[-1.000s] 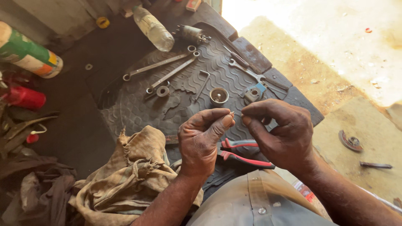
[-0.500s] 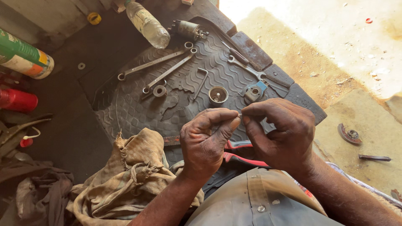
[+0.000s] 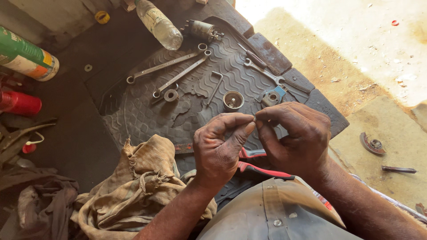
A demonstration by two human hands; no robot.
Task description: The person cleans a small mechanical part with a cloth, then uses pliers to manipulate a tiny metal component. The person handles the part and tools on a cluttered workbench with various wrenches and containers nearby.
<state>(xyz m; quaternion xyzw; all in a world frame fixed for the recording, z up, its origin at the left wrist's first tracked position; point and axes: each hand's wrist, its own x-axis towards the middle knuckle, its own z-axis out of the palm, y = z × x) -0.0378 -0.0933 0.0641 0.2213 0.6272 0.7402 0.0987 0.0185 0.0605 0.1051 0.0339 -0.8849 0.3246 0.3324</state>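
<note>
Head view: looking down at two hands over a black rubber mat (image 3: 147,111) on the ground.
Left hand (image 3: 220,149): fingers curled, thumb and forefinger tips pressed together at the meeting point with the other hand.
Right hand (image 3: 293,138): same pose, thumb and forefinger pinching, tips touching the left hand's.
Small part (image 3: 254,118): tiny pale bit pinched between both sets of fingertips, above the mat's near middle; too small to tell its kind.
Pliers (image 3: 260,169): red handles, lying on the mat under the hands, partly hidden.
Cup (image 3: 233,100): round metal piece, on the mat just far of the hands.
Spanners (image 3: 178,71): two long ones, side by side, far left on the mat.
Third spanner (image 3: 262,70): far right on the mat.
Hex key (image 3: 216,85): bent, between the spanners and the cup.
Bottle (image 3: 158,22): clear plastic, lying at the mat's far edge.
Rag (image 3: 133,186): tan, crumpled, near left, beside the left forearm.
Can (image 3: 26,55): green, lying far left, off the mat.
</note>
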